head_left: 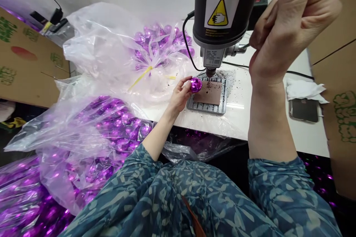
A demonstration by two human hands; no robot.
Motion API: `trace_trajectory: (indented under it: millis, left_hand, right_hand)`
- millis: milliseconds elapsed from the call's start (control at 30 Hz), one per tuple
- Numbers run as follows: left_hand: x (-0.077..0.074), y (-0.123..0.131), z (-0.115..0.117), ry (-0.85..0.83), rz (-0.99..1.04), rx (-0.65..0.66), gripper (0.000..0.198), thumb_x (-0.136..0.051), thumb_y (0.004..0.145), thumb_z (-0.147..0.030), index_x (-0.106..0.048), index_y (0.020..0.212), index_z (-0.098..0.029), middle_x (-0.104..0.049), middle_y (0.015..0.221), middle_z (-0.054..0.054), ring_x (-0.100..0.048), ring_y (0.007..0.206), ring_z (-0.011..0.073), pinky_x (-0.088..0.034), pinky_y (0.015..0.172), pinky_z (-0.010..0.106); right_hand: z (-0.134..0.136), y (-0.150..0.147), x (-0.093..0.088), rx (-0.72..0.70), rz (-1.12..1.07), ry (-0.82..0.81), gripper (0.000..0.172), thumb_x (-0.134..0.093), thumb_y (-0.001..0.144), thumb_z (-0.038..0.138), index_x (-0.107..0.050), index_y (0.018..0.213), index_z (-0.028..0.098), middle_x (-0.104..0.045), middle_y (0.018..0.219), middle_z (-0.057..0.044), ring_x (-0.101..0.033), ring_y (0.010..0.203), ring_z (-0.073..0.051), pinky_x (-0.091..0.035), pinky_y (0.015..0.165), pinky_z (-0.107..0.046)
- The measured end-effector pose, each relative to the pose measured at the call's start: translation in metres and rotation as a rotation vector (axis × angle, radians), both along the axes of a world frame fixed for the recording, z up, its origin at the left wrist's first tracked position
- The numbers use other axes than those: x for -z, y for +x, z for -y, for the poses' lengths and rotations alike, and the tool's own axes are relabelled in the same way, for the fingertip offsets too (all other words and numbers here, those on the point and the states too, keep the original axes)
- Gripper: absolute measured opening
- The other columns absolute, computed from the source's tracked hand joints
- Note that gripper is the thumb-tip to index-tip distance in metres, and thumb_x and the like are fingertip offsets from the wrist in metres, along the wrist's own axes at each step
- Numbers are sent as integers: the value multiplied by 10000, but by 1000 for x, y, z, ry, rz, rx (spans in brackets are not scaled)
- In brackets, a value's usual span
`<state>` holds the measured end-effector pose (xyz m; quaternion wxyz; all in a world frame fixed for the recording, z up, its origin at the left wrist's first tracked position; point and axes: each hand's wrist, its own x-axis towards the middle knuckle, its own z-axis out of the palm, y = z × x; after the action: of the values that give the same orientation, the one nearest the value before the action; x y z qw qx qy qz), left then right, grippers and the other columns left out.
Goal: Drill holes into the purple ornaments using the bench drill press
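Note:
Between the fingertips of my left hand (180, 94) is a shiny purple faceted ball (196, 84), held just left of the drill chuck. A black drill press (222, 11) with a yellow warning label stands over a grey slotted base (205, 111). On that base lies a brown board (213, 98) with a small dark hole in it, and dark shavings are scattered around. My right hand (294, 26) is raised beside the machine's head, its fingers wrapped round the drill press lever (245, 46), most of which the hand hides.
A tied clear bag (150, 53) of purple balls rests on the white table (236, 122). Another large open bag (111, 137) of balls is at my left. A phone (303, 110) and white tissue (304, 90) lie at right. Cardboard boxes (25, 59) stand on both sides.

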<state>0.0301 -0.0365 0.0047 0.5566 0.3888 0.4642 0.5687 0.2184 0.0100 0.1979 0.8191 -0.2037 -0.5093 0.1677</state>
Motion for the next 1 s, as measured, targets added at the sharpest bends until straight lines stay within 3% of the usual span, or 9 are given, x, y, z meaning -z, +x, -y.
trace_trajectory:
  millis: [100,200,400,533,1000]
  left_hand:
    - [15,8,-11,62,-79,18,651,-975,912,-464,-697,1470,-276,-846,1213,67,-782,1329,264,-584,1264,508]
    - [29,14,-24,111,-87,40,733,-1025,834,-447,-695,1455,-242,-833,1287,100,-765,1362,290,-553,1295,541]
    - [46,22,-37,168,-133,73,747,-1047,776,-452,-699,1403,-242,-771,1457,130,-696,1487,333,-506,1343,595]
    - [51,25,-37,226,-124,109,787,-1067,728,-502,-688,1363,-231,-757,1456,144,-703,1486,338,-499,1357,581]
    - [42,34,-25,237,-226,144,762,-1068,699,-500,-662,1297,-257,-731,1357,122,-697,1404,344,-553,1272,571]
  right_hand:
    - [2,-1,-2,-17,-14,1,568,-603,1039,315,-227,631,193,-201,499,75,-315,407,23,-174,481,-164]
    - [5,-2,-4,-29,-21,-21,511,-454,1068,99,-202,635,200,-169,499,75,-300,393,32,-159,471,-142]
    - [8,-2,-5,-94,-17,-22,498,-423,1066,115,-198,630,203,-191,482,78,-309,390,51,-167,476,-119]
    - [7,-2,-5,-113,-20,-12,489,-417,1064,112,-198,637,202,-173,493,79,-317,398,61,-181,493,-104]
    - [3,-2,-4,-48,7,-43,478,-395,1066,117,-144,668,202,-168,468,93,-294,376,70,-137,474,-80]
